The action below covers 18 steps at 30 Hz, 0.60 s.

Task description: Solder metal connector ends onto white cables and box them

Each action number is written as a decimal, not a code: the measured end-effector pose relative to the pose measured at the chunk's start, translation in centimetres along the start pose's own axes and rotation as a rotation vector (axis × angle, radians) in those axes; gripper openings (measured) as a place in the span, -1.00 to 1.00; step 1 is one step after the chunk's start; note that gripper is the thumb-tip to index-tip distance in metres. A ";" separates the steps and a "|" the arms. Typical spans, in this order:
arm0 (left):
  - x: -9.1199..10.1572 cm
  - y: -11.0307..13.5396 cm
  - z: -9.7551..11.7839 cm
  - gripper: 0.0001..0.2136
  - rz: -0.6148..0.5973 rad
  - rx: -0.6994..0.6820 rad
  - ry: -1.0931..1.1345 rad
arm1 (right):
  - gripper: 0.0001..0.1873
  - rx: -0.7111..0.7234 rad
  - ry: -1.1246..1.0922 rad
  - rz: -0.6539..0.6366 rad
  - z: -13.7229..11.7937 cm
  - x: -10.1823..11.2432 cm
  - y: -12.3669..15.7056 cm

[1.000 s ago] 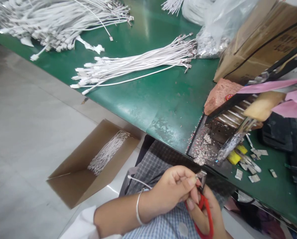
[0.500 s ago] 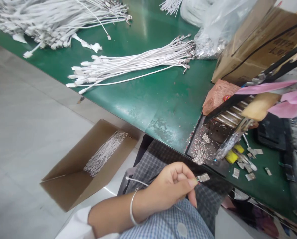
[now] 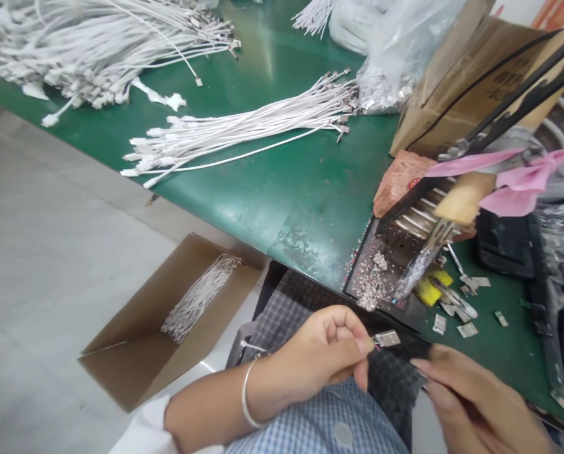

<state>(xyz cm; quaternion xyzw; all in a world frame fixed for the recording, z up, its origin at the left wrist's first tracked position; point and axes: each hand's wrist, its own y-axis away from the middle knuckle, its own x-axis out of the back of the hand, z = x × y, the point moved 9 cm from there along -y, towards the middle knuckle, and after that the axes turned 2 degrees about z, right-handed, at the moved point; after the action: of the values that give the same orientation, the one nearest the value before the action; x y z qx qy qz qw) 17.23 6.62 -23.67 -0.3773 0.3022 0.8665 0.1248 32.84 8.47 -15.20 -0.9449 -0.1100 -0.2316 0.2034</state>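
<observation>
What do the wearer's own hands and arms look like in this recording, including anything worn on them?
Both are ungloved. The left hand has a thin, pale, rounded bangle at its wrist, and a white sleeve ends partway along that forearm. The right hand is somewhat blurred, with no sleeve or bracelet in view.

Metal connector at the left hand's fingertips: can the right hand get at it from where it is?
Probably yes. The metal connector sticks out past the left hand toward the right hand, and nothing visible stands between. Whether the right hand already holds something is unclear.
</observation>
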 end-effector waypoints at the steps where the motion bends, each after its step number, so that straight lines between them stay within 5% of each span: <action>1: -0.1 0.0 0.1 -0.59 -0.001 0.002 -0.005 | -0.87 0.056 -0.040 -0.047 -0.8 -1.3 -0.4; 8: -0.3 -0.1 0.4 -0.58 0.007 -0.011 -0.047 | -0.75 0.246 -0.004 0.044 -2.3 -3.3 -1.5; 18: -0.1 -0.1 1.6 -0.49 0.088 -0.114 -0.223 | -0.81 0.056 -0.073 0.179 -1.3 -3.6 -1.3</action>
<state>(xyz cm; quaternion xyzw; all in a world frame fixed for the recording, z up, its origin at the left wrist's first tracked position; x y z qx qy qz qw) 16.41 7.69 -22.83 -0.2713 0.2529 0.9235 0.0979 28.86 8.68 -15.47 -0.9528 -0.0391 -0.1747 0.2454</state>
